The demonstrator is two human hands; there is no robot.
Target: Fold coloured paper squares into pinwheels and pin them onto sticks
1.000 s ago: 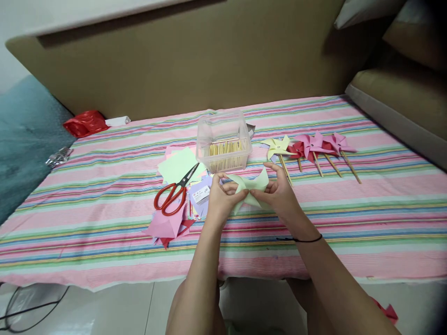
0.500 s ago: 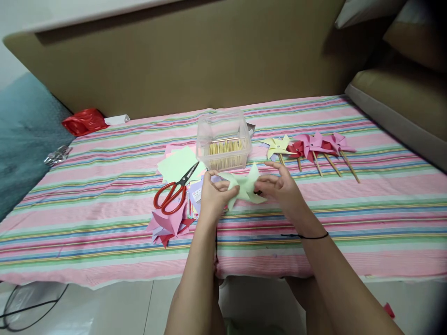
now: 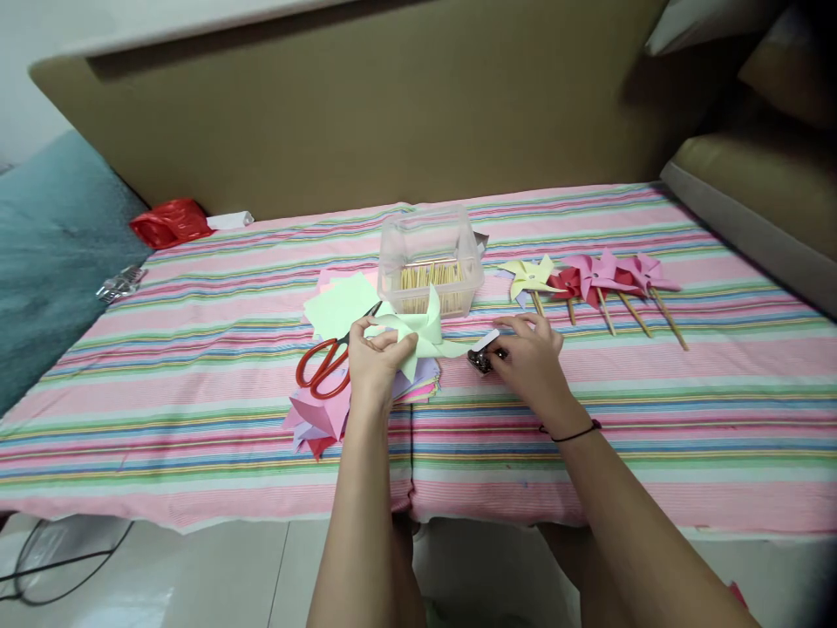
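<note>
My left hand (image 3: pixel 379 353) pinches a pale green paper pinwheel (image 3: pixel 426 334), its blades curled inward, above a stack of coloured paper. To the right, my right hand (image 3: pixel 528 351) has its fingers curled at a small dark glittering thing with a white strip (image 3: pixel 481 358); its exact kind is unclear. Red-handled scissors (image 3: pixel 322 371) lie left of my left hand, their blades partly hidden by it. Pale green paper sheets (image 3: pixel 340 303) and folded pink paper pieces (image 3: pixel 320 410) are around the scissors. Behind the pinwheel stands a clear plastic box (image 3: pixel 428 235) holding many thin wooden sticks (image 3: pixel 432 276).
Several finished pinwheels on sticks, yellow (image 3: pixel 531 276), red and pink (image 3: pixel 596 272), lie in a row at right. A striped cloth (image 3: pixel 196 349) covers the surface. A red plastic bag (image 3: pixel 171 223) sits far left, near a blue cushion (image 3: pixel 58 235). The sofa back (image 3: pixel 340 113) rises behind.
My right hand has let go of the green pinwheel and moved right to the small dark thing. My left hand keeps the pinwheel and has shifted left, over the paper stack.
</note>
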